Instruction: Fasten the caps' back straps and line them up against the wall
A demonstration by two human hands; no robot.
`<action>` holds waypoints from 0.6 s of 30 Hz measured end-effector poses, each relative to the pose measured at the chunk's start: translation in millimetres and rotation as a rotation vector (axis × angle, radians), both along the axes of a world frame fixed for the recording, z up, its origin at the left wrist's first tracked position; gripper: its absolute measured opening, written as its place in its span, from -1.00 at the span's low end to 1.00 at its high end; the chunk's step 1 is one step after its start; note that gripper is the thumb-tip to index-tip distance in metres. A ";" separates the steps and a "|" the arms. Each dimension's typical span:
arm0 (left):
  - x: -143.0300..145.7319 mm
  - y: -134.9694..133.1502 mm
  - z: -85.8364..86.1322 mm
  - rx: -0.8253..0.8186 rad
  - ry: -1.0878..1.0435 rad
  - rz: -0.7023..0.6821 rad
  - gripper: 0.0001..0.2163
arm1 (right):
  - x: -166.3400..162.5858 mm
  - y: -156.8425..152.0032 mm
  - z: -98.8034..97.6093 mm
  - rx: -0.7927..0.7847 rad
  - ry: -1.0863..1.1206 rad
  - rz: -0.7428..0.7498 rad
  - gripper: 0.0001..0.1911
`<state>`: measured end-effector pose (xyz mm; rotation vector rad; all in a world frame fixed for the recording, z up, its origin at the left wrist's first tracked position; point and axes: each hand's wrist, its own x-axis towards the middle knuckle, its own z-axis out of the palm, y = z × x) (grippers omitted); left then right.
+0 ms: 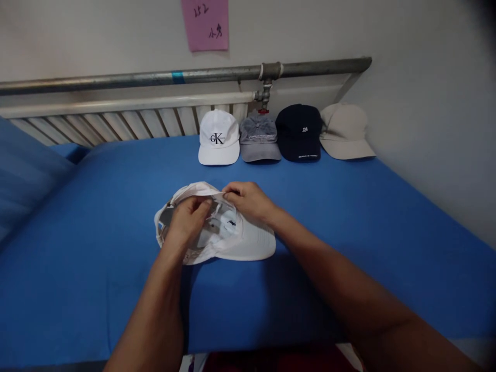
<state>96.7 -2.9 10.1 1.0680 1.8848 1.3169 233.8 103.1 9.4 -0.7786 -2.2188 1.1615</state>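
A white cap [248, 243] lies upside down on the blue sheet [96, 248], its inside facing up and its brim toward the right. My left hand [188, 217] is closed on the cap's back rim and reaches into its inside. My right hand [248, 199] pinches the upper edge of the same cap. Both forearms come in from the bottom of the view.
Several caps stand in a row at the far edge: a white one with black letters [219, 137], a grey one [259, 137], a dark navy one [299, 133] and a beige one [344, 132]. Behind them run a metal pipe [155, 78] and a slatted radiator [116, 124]. A pink note [206, 24] hangs on the wall.
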 end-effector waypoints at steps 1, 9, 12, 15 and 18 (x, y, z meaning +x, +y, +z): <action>-0.5 0.8 -2.0 -0.035 0.024 -0.038 -0.82 | 0.1 0.6 -0.6 -0.027 0.008 -0.001 -0.80; 0.1 3.9 -14.7 -0.093 0.081 -0.195 -0.83 | 0.0 4.6 -9.3 -0.279 0.079 -0.014 -0.82; 0.1 2.4 -11.9 -0.144 0.020 -0.173 -0.83 | -0.3 10.4 -19.8 -0.360 0.143 -0.017 -0.85; 0.7 0.7 -8.2 -0.166 0.011 -0.163 -0.82 | -1.0 15.2 -28.5 -0.431 0.174 -0.042 -0.87; 0.0 0.0 -7.9 -0.185 0.038 -0.157 -0.83 | -2.0 16.7 -31.4 -0.501 0.179 -0.071 -0.89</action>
